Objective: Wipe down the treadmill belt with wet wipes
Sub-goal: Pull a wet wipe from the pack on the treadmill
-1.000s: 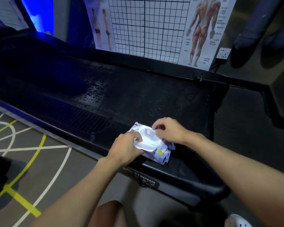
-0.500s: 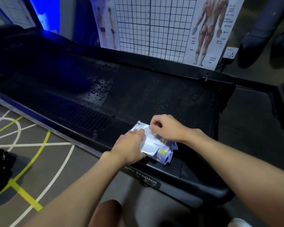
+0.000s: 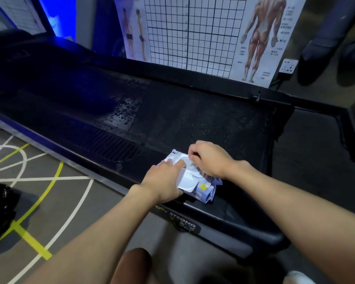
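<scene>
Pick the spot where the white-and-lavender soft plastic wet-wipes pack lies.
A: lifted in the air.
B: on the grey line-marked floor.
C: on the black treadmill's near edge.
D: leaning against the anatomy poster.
C: the wet-wipes pack lies on the near edge of the black treadmill, with the left hand and right hand on it.

Your wipes pack (image 3: 209, 191) is pale lilac, lid (image 3: 188, 181) white, yellow mark, maybe a flower. Treadmill belt (image 3: 193, 124) black, one speckled patch. Floor (image 3: 47, 212) grey, yellow and white lines.
</scene>
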{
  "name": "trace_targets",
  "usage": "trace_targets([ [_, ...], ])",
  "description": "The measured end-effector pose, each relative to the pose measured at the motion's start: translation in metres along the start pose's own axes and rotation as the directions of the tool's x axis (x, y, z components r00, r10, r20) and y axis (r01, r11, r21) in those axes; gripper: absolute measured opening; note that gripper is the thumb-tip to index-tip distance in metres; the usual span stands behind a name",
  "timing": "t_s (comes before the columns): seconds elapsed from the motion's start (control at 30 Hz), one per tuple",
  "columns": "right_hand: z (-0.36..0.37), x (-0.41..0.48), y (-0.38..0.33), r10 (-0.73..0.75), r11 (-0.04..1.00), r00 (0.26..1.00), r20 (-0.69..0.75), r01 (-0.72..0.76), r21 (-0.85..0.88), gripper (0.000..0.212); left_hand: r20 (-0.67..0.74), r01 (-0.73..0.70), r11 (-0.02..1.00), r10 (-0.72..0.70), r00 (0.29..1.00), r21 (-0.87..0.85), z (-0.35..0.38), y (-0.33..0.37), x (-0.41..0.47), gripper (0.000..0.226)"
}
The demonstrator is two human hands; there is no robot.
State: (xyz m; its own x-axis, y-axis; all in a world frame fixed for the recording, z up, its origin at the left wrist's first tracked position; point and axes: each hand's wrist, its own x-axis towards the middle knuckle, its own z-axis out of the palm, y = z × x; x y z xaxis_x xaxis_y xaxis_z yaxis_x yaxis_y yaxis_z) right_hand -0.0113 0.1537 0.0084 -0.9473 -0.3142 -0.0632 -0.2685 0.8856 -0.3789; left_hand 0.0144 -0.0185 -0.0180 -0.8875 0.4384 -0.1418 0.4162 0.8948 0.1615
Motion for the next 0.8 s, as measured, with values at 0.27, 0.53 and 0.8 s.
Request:
trace_targets([
  [0.27,0.006,0.007,0.004,0.063,0.992,0.99,-0.13,-0.047,0.12,0.02,0.002,-0.007,1.0,0.007,1.0,0.006,-0.003,0.0,-0.001,0.062],
  [0.53,0.012,0.007,0.011,0.18,0.916,0.932,-0.314,-0.042,0.4,0.017,0.017,-0.035,0.999,0.035,0.999,0.0,-0.004,-0.003,0.002,0.059],
  [0.8,-0.04,0.01,0.004,0.2,0.846,0.853,-0.482,0.098,0.524,0.023,0.012,-0.032,0.999,0.032,0.999,0.028,-0.003,-0.001,0.005,0.053],
])
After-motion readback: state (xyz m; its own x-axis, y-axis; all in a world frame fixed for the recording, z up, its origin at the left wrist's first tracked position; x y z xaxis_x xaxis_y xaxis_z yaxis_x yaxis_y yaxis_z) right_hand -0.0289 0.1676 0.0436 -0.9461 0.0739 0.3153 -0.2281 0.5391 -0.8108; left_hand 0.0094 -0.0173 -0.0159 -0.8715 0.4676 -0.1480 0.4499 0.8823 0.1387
